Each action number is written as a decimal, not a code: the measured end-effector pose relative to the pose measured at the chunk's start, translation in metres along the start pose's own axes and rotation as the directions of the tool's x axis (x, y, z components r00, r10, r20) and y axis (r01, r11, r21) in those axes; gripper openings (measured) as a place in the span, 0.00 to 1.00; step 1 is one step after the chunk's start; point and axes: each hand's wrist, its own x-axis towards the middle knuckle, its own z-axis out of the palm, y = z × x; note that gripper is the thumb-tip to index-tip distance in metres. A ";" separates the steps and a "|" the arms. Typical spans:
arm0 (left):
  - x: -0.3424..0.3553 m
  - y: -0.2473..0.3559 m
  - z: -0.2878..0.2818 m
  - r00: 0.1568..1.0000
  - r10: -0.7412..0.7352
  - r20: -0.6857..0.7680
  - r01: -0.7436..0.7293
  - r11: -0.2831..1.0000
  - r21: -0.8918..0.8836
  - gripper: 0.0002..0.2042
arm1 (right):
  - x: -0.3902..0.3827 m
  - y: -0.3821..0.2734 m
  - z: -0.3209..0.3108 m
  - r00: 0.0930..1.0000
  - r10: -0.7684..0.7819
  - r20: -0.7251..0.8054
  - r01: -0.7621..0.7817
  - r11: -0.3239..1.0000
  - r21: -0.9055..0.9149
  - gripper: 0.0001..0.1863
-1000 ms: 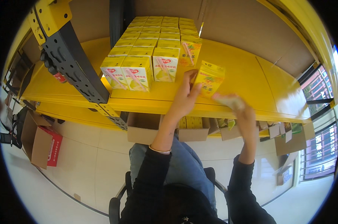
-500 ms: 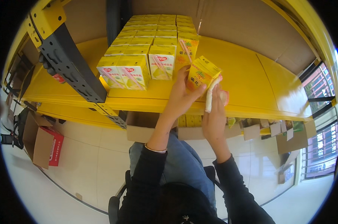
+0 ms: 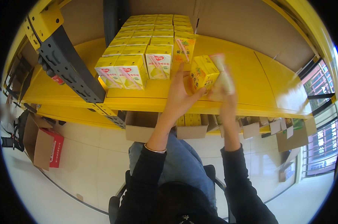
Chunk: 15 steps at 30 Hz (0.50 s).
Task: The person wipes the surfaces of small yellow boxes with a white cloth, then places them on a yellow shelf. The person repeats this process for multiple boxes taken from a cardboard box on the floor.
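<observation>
My left hand (image 3: 178,98) grips a yellow drink carton (image 3: 203,73) on the shelf, its thumb along the carton's front. My right hand (image 3: 227,104), blurred by motion, holds a white and pink cloth (image 3: 223,74) just right of that carton. To the left and behind stand several rows of yellow-topped cartons, with white-fronted ones (image 3: 159,63) in front and an orange-yellow carton (image 3: 183,48) at their right end, straws on their fronts.
The yellow shelf (image 3: 243,74) has a dark metal post (image 3: 70,63) at left and cardboard behind. Below are several cardboard boxes (image 3: 144,130) and a red-and-brown box (image 3: 42,149) on the floor at left. A chair (image 3: 210,171) is under me, a barred window (image 3: 318,149) at right.
My right hand and cloth swing from the lower right onto the carton's side, then rise to its upper right. The held carton shifts slightly and tilts.
</observation>
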 end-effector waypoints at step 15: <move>0.004 -0.002 0.000 0.996 0.083 0.008 -0.081 0.981 -0.179 0.27 | -0.005 -0.016 -0.016 0.983 0.144 0.117 -0.032 0.751 -0.659 0.21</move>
